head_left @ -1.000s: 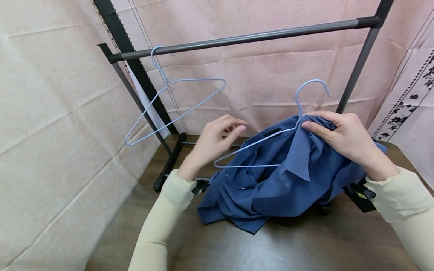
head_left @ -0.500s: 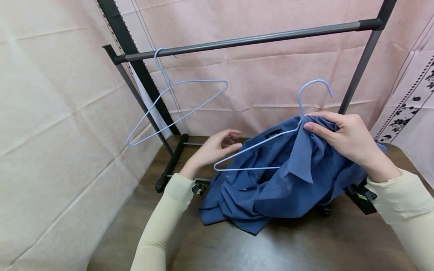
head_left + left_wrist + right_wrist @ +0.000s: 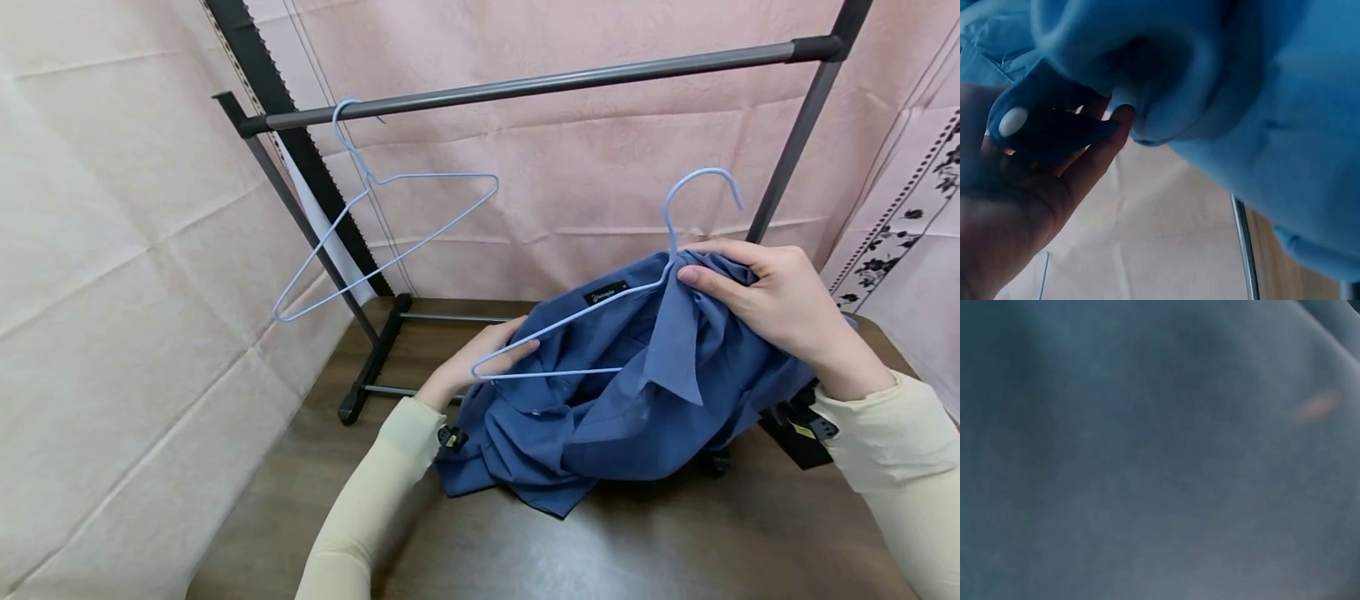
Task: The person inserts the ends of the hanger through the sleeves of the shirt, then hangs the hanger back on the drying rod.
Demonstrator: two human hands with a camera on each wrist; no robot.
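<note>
A blue button-up shirt (image 3: 600, 433) with a black collar label (image 3: 605, 292) is bunched over the table. A light-blue wire hanger (image 3: 555, 374) has its right arm inside the shirt, while its left end lies outside over the collar opening. My right hand (image 3: 776, 308) grips the collar cloth beside the hanger's neck, thumb in front. At the shirt's left side, my left hand (image 3: 491, 354) holds the front edge, partly behind the hanger's end. The left wrist view shows cloth with a white button (image 3: 1013, 122) between thumb and fingers. Blurred cloth fills the right wrist view.
A second wire hanger (image 3: 420, 176) hangs from the left of the dark rack rail (image 3: 540, 83). The rack's foot (image 3: 378, 358) stands on the brown table (image 3: 315, 500). Cloth curtains (image 3: 135, 292) enclose the back and sides.
My left hand has come down and right from above the hanger's left end to the shirt's edge, taking hold of it. The right hand keeps its grip at the collar.
</note>
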